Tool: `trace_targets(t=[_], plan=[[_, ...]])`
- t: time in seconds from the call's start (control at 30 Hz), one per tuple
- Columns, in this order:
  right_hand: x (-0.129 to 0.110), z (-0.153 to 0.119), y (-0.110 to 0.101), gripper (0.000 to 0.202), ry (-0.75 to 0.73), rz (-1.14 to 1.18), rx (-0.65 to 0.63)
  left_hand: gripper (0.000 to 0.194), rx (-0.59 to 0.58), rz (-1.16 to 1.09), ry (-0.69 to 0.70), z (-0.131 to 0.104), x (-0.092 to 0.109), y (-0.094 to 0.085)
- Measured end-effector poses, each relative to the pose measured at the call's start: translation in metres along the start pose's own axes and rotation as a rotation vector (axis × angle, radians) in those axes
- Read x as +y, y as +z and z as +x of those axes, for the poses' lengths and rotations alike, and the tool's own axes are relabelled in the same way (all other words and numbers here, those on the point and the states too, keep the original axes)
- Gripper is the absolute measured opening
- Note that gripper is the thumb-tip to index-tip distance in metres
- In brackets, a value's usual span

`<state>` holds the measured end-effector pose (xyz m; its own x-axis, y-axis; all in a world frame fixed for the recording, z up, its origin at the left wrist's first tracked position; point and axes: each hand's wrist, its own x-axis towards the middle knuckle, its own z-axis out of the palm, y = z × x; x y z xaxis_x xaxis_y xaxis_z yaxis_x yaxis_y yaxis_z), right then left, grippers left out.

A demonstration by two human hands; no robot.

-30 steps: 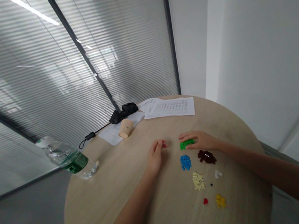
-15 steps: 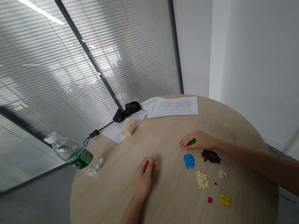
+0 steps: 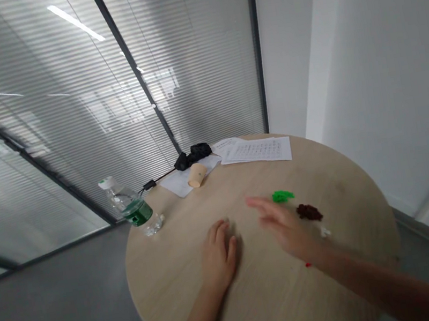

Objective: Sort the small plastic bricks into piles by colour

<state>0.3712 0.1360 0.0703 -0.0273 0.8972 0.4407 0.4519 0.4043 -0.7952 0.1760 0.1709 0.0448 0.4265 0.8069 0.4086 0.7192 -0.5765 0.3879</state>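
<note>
My left hand [image 3: 218,255] rests on the round wooden table [image 3: 262,305], fingers apart and nothing held. Blurred by motion, my right hand [image 3: 281,223] hovers over the table to its right, fingers stretched out and without anything in them. Just beyond the right hand lies a pile of green pieces [image 3: 282,196]. Dark brown pieces [image 3: 309,212] form a pile to the right of that hand, with a few white pieces [image 3: 324,231] nearer me. A bit of red [image 3: 308,265] shows beside my right wrist. The blue, cream and yellow piles are hidden behind my right hand and forearm.
A water bottle [image 3: 134,208] with a green label stands at the table's left edge. Toward the back are a tilted paper cup [image 3: 197,175], a black folded item [image 3: 193,155] with a cord, and printed sheets [image 3: 262,150]. Blinds and a white wall rise behind.
My right hand has left the green pieces and moved toward me, its fingers now extended. My left hand has opened its fingers. The view has shifted slightly.
</note>
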Motion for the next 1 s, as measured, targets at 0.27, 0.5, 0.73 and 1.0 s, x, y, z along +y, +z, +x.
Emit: trace_targets(t=[0.27,0.5,0.73,1.0], plan=[[-0.006,-0.034,0.062,0.048,-0.075,-0.607,-0.259,0.049,-0.131,0.336,-0.018,-0.034,0.003,-0.007],[0.012,-0.036,0.052,0.051,-0.116,-0.763,-0.238,0.057,-0.211,0.405,-0.009,-0.037,0.009,-0.011],[0.019,-0.039,0.051,0.053,-0.122,-0.785,-0.23,0.056,-0.205,0.374,0.026,-0.038,0.009,-0.01],[0.021,-0.037,0.055,0.053,-0.098,-0.759,-0.216,0.056,-0.24,0.367,-0.019,-0.035,0.015,-0.009]])
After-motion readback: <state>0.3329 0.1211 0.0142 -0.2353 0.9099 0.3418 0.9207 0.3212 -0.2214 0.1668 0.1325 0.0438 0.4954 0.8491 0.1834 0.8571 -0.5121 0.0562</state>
